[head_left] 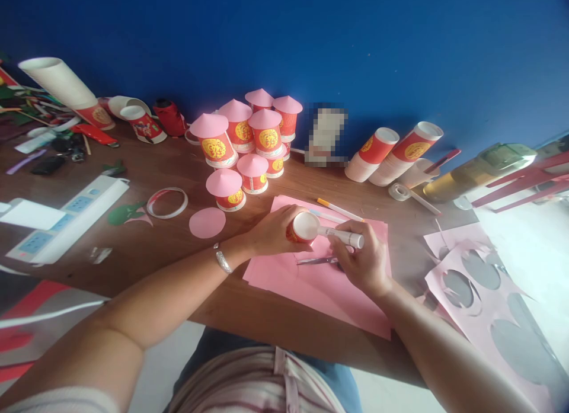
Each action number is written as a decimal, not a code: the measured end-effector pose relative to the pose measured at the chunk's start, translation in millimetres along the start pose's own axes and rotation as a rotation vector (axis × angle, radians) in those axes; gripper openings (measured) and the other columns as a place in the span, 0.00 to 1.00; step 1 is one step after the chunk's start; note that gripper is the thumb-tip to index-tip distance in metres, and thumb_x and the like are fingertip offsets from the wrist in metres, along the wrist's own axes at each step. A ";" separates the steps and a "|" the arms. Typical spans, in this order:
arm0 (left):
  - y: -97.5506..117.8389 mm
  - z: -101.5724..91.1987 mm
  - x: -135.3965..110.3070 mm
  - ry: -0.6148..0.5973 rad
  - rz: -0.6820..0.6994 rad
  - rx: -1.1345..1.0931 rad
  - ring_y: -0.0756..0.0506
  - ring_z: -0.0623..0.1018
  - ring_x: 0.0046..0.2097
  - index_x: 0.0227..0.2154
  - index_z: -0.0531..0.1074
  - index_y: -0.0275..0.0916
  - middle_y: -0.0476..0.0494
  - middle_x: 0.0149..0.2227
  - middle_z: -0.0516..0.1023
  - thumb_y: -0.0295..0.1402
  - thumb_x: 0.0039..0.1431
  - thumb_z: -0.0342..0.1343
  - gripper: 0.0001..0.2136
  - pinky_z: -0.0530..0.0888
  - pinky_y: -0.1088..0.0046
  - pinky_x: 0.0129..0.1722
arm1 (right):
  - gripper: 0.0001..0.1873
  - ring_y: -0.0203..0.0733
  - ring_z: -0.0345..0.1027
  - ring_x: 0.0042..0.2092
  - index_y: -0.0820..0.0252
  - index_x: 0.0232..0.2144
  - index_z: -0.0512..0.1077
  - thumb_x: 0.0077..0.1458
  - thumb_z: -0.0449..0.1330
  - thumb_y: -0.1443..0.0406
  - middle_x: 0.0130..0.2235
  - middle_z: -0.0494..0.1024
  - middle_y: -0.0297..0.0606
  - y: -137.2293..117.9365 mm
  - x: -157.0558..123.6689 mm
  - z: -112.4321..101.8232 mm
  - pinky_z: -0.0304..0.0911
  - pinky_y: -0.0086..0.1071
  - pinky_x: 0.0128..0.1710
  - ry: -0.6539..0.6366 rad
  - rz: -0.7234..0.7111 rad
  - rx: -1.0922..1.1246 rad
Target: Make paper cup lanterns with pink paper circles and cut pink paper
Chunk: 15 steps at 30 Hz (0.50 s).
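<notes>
My left hand (276,230) is wrapped round a small red paper cup (306,227), its pale round end turned up toward me. Between the fingers of my right hand (365,260) is a white pen-shaped tube (349,237), its narrow end at the cup's rim. Both hands are above a stack of pink paper sheets (284,279). Dark scissors (316,261) lie on the sheets, partly hidden by my right hand. To the left, a pink paper disc (207,223) lies flat near several red cups with pink cone tops (223,188).
Stacked paper cups (372,155) and a tape roll (399,191) stand at the back right. Cut pink sheets (444,271) overlap the right edge. A yellow-and-white pen (340,209) lies behind my hands. On the left are a power strip (66,220) and a white ring (168,203).
</notes>
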<state>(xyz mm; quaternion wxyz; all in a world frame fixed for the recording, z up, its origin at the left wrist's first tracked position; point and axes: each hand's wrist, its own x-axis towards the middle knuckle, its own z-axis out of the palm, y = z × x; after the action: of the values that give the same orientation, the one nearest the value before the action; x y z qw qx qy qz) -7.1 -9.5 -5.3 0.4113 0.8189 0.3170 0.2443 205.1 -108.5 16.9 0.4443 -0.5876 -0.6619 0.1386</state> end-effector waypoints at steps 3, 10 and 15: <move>-0.1 -0.1 0.0 -0.003 -0.009 -0.003 0.32 0.78 0.58 0.51 0.71 0.43 0.38 0.55 0.80 0.48 0.47 0.75 0.31 0.76 0.51 0.56 | 0.11 0.42 0.74 0.24 0.50 0.39 0.67 0.64 0.63 0.54 0.28 0.81 0.32 -0.7 2.3 -0.7 0.68 0.35 0.23 0.017 0.018 -0.008; -0.5 -0.4 -0.1 0.004 0.017 0.007 0.32 0.78 0.58 0.51 0.71 0.42 0.39 0.54 0.80 0.49 0.48 0.74 0.31 0.75 0.52 0.58 | 0.10 0.40 0.71 0.21 0.50 0.38 0.67 0.64 0.62 0.54 0.28 0.80 0.32 -2.1 1.0 -0.1 0.65 0.34 0.22 -0.001 -0.004 -0.017; 3.1 -2.0 -0.3 -0.035 -0.007 0.010 0.33 0.79 0.57 0.49 0.70 0.42 0.39 0.54 0.80 0.46 0.49 0.74 0.29 0.76 0.53 0.56 | 0.12 0.41 0.74 0.25 0.51 0.39 0.68 0.63 0.63 0.53 0.30 0.81 0.33 1.5 7.3 -0.8 0.66 0.32 0.21 0.022 0.048 0.005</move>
<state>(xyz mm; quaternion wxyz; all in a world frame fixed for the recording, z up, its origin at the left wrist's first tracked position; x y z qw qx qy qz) -7.6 -10.1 -1.6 0.4137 0.8239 0.3138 0.2271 207.4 -101.8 19.4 0.4495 -0.6038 -0.6423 0.1442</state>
